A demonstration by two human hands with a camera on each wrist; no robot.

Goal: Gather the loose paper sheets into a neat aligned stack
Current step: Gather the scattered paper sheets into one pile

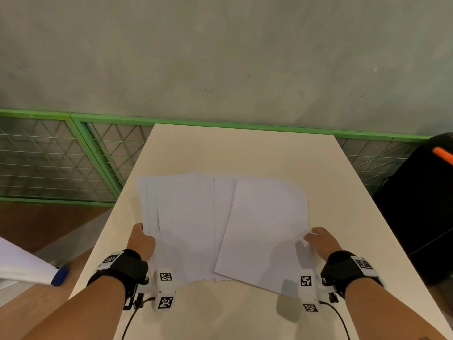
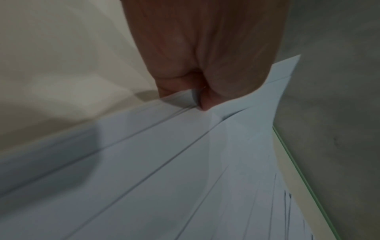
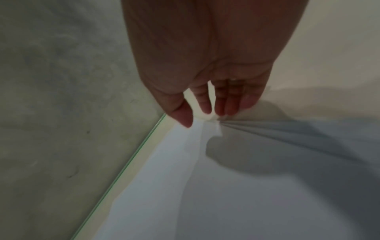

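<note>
Behind your table (image 1: 245, 148) a grey wall fills the top of the head view, with a green-framed mesh fence (image 1: 61, 158) running along its foot. At the right edge a black object with an orange part (image 1: 431, 192) is cut off by the frame, so you cannot tell what it is.

On the cream tabletop, the paper sheets (image 1: 196, 217) lie fanned out and overlapping, spread between your two hands, with one large sheet lying on top on the right side. Their edges are not lined up; the near edges are staggered.

Your left hand (image 1: 142, 240) is at the left edge of the spread. From the left wrist camera, your fingers are curled and the thumb presses down on top of the sheets, pinching several of them; the fingers under the paper are hidden.

Your right hand (image 1: 322, 241) is at the right edge. The right wrist view shows the fingers (image 3: 226, 104) fairly straight and pointing down, tips touching the sheet edges, with the thumb apart from them. That view is dim and blurred.

At lower left, a white object with a blue end (image 1: 58, 276) is partly cut off.
</note>
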